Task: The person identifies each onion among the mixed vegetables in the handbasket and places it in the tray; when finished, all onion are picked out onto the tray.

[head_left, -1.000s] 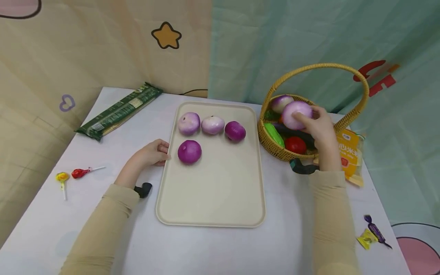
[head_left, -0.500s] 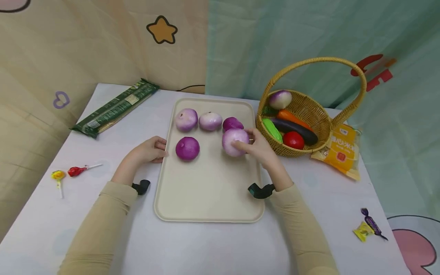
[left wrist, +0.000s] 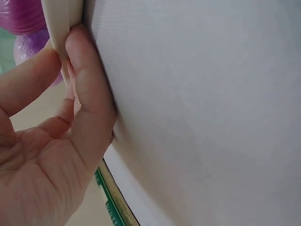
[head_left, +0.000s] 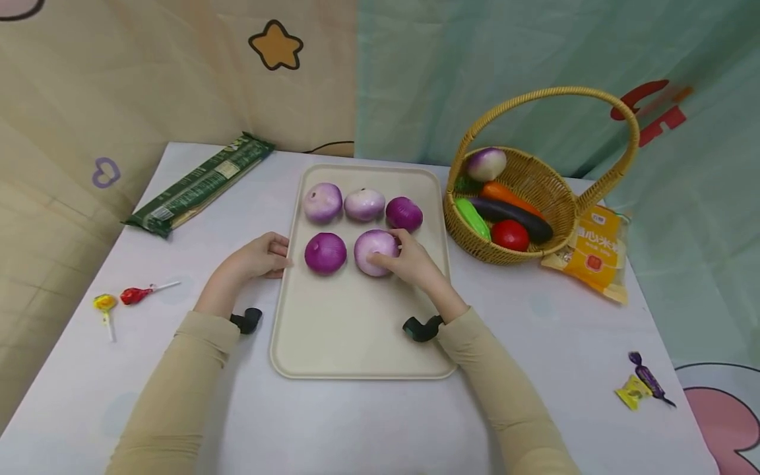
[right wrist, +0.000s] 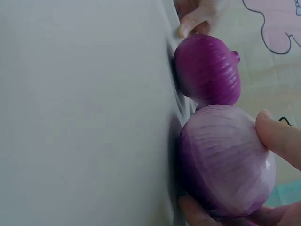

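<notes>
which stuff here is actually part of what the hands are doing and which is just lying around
In use:
right hand holding a pale onion
left hand gripping the tray edge
four other onions on the tray
basket with one more onion

Lying about:
green packet
lollipops
yellow packet
wrapped sweets

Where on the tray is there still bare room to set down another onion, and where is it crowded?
Bare: the tray's near half, in front of the two front onions, and the slot right of the pale onion that the right hand holds, below the dark back-row onion. Crowded: the back row of three, and the left rim, which the left hand grips.
</notes>
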`<state>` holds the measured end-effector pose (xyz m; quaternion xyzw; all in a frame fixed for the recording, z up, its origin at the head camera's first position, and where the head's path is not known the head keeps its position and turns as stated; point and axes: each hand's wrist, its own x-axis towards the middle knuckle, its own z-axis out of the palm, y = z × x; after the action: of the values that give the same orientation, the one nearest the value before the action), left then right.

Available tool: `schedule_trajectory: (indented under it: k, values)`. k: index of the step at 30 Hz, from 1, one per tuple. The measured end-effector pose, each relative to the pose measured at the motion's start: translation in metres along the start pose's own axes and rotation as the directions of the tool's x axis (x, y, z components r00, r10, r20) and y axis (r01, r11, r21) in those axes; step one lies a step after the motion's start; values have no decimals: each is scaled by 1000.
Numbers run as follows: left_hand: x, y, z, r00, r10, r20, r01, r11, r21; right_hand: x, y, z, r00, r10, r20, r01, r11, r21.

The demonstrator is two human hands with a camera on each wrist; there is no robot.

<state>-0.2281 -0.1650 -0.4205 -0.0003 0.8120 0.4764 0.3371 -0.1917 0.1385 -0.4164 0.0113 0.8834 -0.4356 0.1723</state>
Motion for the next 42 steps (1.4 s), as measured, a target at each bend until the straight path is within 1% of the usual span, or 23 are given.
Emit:
schedule_trajectory:
  k: [5,9,13,16,18,20,21,23,24,26,28,30,31,33,35,37,40,42]
  values:
    - [-4,-1,0,1000,-2,-11,2,1000,-1,5,0,7,1000,-24,-17,24,999,24]
    - [-7,-2,-1,1000,-4,-18,4,1000,-7,7,1,10,999,-37,-16,37,999,25]
    - [-6,-5,-1,1000,-2,-18,2,1000,-11,6,1,9,999,-33,-15,34,999,28]
    - [-5,-5,0,1000,-3,-17,3,1000,-8,0,0,1,999,-34,-22,35,998,55]
    - [-6,-4,0,1000,0,-15,-1,1000,-7,-5,0,-8,998,-57,-36,60,993,97]
    - [-6,-2,1,1000,-1,-15,0,1000,-6,-11,-1,-21,993,-87,-74,96,986,134]
    - [-6,-2,1,1000,-1,-15,1,1000,-5,-14,0,-29,989,-104,-106,118,983,138]
    - [-6,0,0,1000,5,-15,-5,1000,-6,-20,1,-48,974,-124,-191,153,978,145]
    - [-6,0,0,1000,6,-17,-6,1000,-4,-22,1,-58,959,-135,-248,174,974,142]
    - [-5,1,-1,1000,9,-20,-9,1000,-5,-25,4,-78,920,-145,-365,207,969,137]
    - [-5,1,-2,1000,15,-21,-15,1000,-4,-25,8,-99,880,-132,-456,229,959,165]
    - [-4,1,-2,1000,16,-21,-16,1000,-2,-22,12,-118,847,-111,-520,251,946,206]
    - [-4,1,-2,1000,17,-18,-17,1000,-3,-21,14,-128,838,-91,-539,245,944,222]
    - [-4,0,-2,1000,19,-13,-19,1000,0,-18,17,-146,823,-52,-566,242,933,266]
    - [-2,-1,-1,1000,16,-7,-16,1000,3,-14,21,-162,803,-38,-595,233,939,254]
    - [-1,-1,0,1000,15,-5,-15,1000,2,-7,24,-176,788,-36,-615,210,954,212]
    - [-1,-2,0,1000,12,-13,-12,1000,4,4,27,-192,786,-38,-617,166,974,151]
    - [-2,-3,1,1000,11,-18,-11,1000,0,12,30,-198,799,-25,-601,130,983,132]
